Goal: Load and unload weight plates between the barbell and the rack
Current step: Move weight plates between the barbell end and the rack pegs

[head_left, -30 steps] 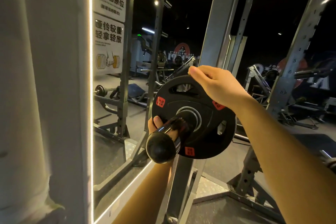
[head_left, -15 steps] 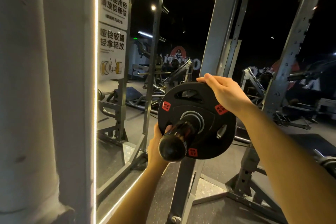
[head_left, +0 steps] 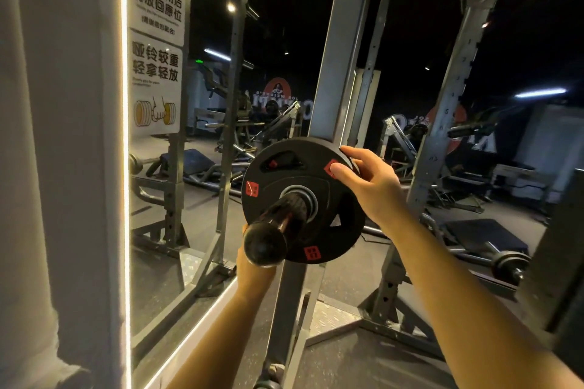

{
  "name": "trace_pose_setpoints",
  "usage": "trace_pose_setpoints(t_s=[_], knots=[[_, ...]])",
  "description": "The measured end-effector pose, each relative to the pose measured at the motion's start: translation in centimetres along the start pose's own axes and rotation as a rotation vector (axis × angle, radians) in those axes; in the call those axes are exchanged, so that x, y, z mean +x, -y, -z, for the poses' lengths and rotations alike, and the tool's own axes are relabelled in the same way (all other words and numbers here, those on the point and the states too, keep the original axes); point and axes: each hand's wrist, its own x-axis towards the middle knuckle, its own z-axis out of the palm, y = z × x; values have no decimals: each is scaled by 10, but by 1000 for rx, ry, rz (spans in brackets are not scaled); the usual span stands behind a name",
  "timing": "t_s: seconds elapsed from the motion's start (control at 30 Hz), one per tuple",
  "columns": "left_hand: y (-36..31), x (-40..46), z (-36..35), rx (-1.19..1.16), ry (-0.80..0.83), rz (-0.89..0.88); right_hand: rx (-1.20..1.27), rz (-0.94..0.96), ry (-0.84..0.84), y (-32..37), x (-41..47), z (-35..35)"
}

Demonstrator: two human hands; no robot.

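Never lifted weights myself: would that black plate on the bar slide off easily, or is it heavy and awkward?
The plate looks solid, probably heavy for its size. Both the right hand and left hand are on it. Threaded on the sleeve, it should slide, not drop.

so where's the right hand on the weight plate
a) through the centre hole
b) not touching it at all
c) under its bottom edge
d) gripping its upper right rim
d: the right hand has its thumb on the face and its fingers curled over the upper right rim of the weight plate, which sits on the bar sleeve.
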Motion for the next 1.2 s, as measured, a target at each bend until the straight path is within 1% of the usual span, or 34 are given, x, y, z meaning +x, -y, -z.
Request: trace_pose_setpoints(t_s=[0.1,0.17,0.3,0.33,0.4,0.5,0.53,0.67,0.73,0.8,0.83,0.87,0.97,1.03,1.1,1.17,1.2], knots=[[0,0,-2,68,-6,62,4,-44,39,-1,8,-3],[-2,-1,0,73,47,56,10,-56,57,-3,11,-3],[-5,1,11,40,120,-46,35,-46,82,-4,8,-4],[-2,1,12,28,130,-43,32,-48,86,-3,8,-4],[-3,1,13,2,165,12,25,-64,109,0,8,-3],[-6,-3,12,-3,198,111,39,-108,196,7,8,11],[-6,-5,12,-13,187,134,35,-121,203,8,6,17],[10,-16,13,-110,84,133,-83,-173,64,-4,-9,38],[15,-21,4,-204,68,223,-153,-236,74,-18,-22,35],[13,-32,-11,-231,96,308,-197,-291,90,-30,-40,34],[12,-37,-14,-242,105,316,-205,-292,120,-32,-46,31],[10,-44,-19,-245,118,301,-211,-305,144,-34,-53,31],[12,-65,-31,-141,202,209,-186,-362,192,-43,-78,40],[10,-79,-35,-98,270,145,-122,-431,181,-49,-96,51],[4,-97,-39,-13,348,41,-56,-485,173,-49,-115,62],[-8,-119,-44,38,427,-36,-18,-482,159,-45,-132,76],[-15,-128,-46,47,456,-41,-15,-481,158,-42,-140,84]])
